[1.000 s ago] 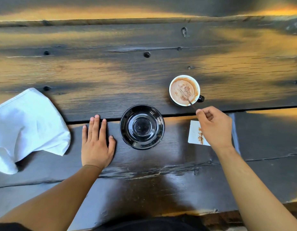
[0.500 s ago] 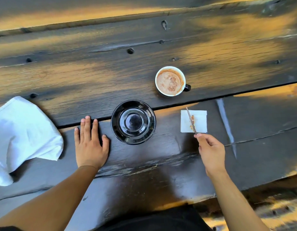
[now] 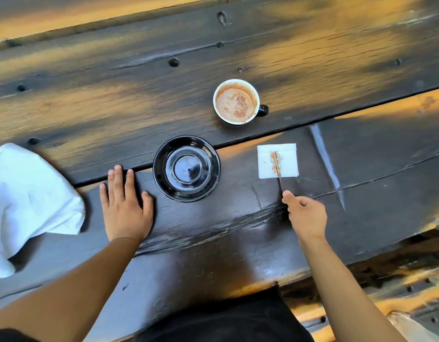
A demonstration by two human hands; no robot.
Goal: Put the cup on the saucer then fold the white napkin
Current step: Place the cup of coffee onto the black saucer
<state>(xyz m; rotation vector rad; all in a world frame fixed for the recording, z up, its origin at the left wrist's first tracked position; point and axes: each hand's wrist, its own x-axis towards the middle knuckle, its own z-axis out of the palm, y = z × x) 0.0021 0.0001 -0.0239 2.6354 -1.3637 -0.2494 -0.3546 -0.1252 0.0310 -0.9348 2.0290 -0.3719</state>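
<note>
A white-rimmed cup (image 3: 236, 102) with a dark handle holds a frothy brown drink and stands on the table beyond the saucer. The black saucer (image 3: 161, 166) sits empty in the middle, near the front plank. A crumpled white napkin (image 3: 28, 201) lies at the far left. My left hand (image 3: 126, 208) rests flat on the table, fingers apart, just left of the saucer. My right hand (image 3: 306, 214) pinches the handle end of a thin spoon (image 3: 279, 176), whose stained tip lies on a small white paper square (image 3: 288, 161).
The dark wooden table (image 3: 238, 230) has a seam between planks running behind the saucer. Its front edge runs close to my body, and the ground shows at the lower right.
My right hand has drawn the spoon out of the cup and brought it down onto the small paper square. My left hand has stayed flat beside the saucer.
</note>
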